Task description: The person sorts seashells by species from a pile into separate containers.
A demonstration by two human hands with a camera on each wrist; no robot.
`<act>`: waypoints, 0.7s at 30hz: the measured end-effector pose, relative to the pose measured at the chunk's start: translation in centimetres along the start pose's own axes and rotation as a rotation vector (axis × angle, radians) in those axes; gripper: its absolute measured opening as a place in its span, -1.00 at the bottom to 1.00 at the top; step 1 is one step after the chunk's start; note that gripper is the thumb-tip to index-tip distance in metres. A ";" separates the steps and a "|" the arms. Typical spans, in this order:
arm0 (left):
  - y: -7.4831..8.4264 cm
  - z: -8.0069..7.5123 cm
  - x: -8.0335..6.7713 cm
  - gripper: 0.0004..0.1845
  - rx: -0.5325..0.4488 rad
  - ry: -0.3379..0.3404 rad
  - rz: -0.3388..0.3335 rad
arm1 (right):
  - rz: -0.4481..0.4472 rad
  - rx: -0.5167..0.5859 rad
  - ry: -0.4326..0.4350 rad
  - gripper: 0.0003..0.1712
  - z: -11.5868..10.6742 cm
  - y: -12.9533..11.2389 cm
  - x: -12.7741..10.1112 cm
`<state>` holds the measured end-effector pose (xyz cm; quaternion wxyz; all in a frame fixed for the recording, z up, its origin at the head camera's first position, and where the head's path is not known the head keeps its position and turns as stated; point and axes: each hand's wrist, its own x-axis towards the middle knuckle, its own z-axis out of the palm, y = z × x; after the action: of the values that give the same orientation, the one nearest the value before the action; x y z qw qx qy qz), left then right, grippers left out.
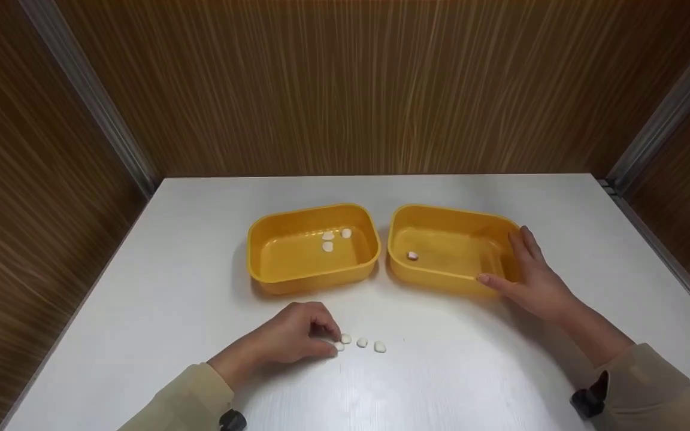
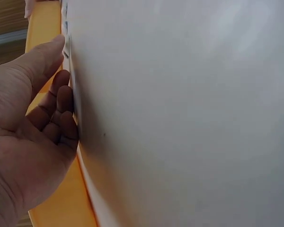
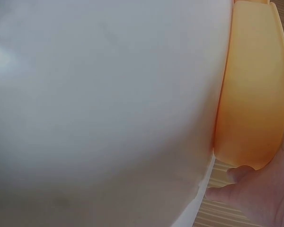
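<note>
A row of small white pebble-like pieces (image 1: pixel 362 342) is lying on the white counter (image 1: pixel 171 287), in front of the two yellow tubs. The leftmost piece (image 1: pixel 339 346) is sitting right at the fingertips of the left hand (image 1: pixel 294 338), whose fingers are curling down over it. It looks like a pinch is closing on that piece, though the head view is too small to show whether it is already lifted off the counter. The other pieces are lying just beside it to the right, apart from the hand.

The left tub (image 1: pixel 314 248) is standing just beyond the row and is holding three similar white pieces (image 1: pixel 328 240). The right tub (image 1: pixel 450 248) is sitting beside it, very close, and holding a single piece (image 1: pixel 412 256). The right hand (image 1: pixel 530 278) is resting against the right tub's near right corner with straight, spread fingers, thumb along the front wall, steadying it rather than clasping it; the right wrist view shows the tub wall (image 3: pixel 251 90) lying against the palm.

The risks, as I judge them: the pieces are small and smooth-looking, so the pinch could be slipping and flicking the piece away, or the curled fingers could be nudging the neighbouring pieces out of line. A push from the right hand could be sliding the right tub into the left one.
</note>
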<state>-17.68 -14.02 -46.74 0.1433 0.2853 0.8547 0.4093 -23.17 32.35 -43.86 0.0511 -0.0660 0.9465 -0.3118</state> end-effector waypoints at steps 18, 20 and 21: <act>-0.1 0.4 0.3 -0.91 0.019 0.009 -0.009 | 0.009 0.006 -0.006 0.38 -0.1 0.0 -0.1; 0.0 0.4 0.3 -0.91 0.021 0.008 -0.012 | 0.003 0.007 -0.004 0.38 -0.1 0.0 -0.1; 0.0 0.4 0.3 -0.91 0.022 0.008 -0.016 | 0.004 0.008 -0.005 0.38 0.0 0.0 -0.1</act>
<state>-17.70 -13.63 -46.97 0.1401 0.2786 0.8620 0.3997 -23.11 32.36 -43.81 0.0545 -0.0645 0.9452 -0.3153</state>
